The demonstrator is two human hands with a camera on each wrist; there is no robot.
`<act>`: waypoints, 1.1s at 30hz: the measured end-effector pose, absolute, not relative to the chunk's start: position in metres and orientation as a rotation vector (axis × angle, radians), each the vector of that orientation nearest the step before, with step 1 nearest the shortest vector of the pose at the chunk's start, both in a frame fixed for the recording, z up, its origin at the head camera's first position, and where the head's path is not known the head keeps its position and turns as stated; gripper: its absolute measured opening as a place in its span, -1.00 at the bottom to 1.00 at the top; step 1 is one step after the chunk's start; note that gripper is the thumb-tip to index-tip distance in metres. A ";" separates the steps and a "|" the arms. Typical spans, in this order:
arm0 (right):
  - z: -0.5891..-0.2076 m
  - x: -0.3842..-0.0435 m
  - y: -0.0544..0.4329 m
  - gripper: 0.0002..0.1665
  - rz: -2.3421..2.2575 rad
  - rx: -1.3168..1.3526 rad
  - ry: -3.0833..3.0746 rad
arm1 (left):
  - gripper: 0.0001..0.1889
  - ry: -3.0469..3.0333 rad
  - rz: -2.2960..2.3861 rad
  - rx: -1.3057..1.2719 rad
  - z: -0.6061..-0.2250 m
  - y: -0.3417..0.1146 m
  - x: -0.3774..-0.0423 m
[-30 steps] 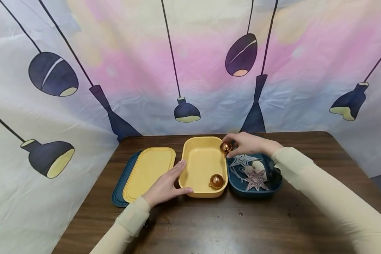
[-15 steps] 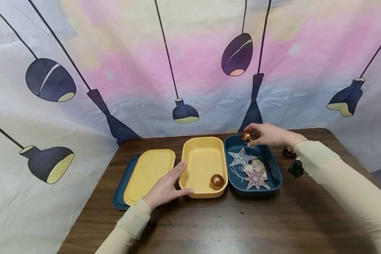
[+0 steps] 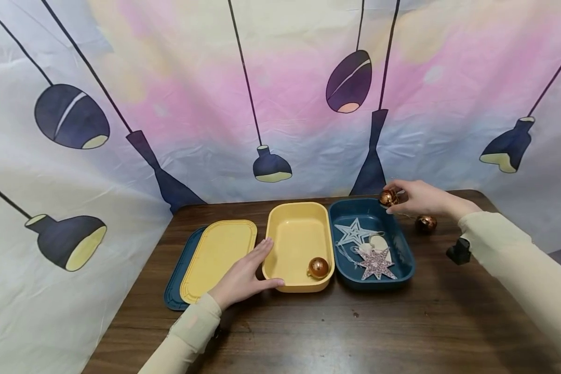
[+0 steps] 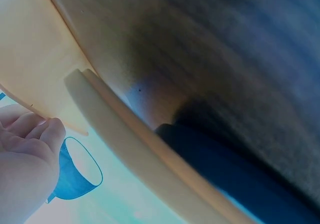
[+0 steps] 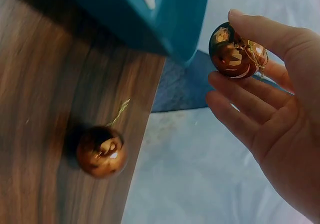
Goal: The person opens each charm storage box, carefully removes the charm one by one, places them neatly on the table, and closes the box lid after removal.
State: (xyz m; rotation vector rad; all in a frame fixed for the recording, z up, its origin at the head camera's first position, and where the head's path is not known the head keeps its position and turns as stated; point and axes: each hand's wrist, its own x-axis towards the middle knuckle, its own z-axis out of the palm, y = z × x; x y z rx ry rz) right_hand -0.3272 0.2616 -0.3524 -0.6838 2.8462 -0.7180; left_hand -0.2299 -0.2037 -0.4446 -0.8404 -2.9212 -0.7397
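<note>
My right hand (image 3: 418,200) pinches a shiny copper Christmas ball (image 3: 387,198) at the far right corner of the dark blue box (image 3: 404,270). In the right wrist view thumb and fingertips grip this ball, and its gold cord loops toward the palm. My left hand (image 3: 243,278) rests against the near left corner of the yellow box (image 3: 299,287), thumb at the front, fingers straight along the left wall. Another copper ball (image 3: 318,267) lies inside the yellow box. The blue box contains a white star (image 3: 355,231), a pink glittery star (image 3: 376,263) and a cream ornament (image 3: 380,243).
A third copper ball (image 3: 425,224) lies on the wooden table (image 3: 299,332) right of the blue box. On the left, a yellow lid (image 3: 222,257) overlaps a blue lid (image 3: 175,288). A printed cloth (image 3: 191,104) hangs behind the table.
My right hand has carried the copper ball rightward, from the yellow box's far right rim across the blue box to its far right corner. The left hand stays at the yellow box.
</note>
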 end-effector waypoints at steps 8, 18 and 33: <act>-0.356 -0.324 0.289 -0.21 -0.706 -0.631 2.875 | 0.12 -2.921 -0.735 -0.853 -0.443 -0.201 -0.231; -0.366 -0.321 0.322 -0.18 -0.690 -0.593 2.906 | 0.13 -2.913 -0.754 -0.849 -0.444 -0.202 -0.230; -0.382 -0.307 0.361 -0.22 -0.660 -0.491 2.971 | 0.14 -2.943 -0.740 -0.823 -0.444 -0.202 -0.232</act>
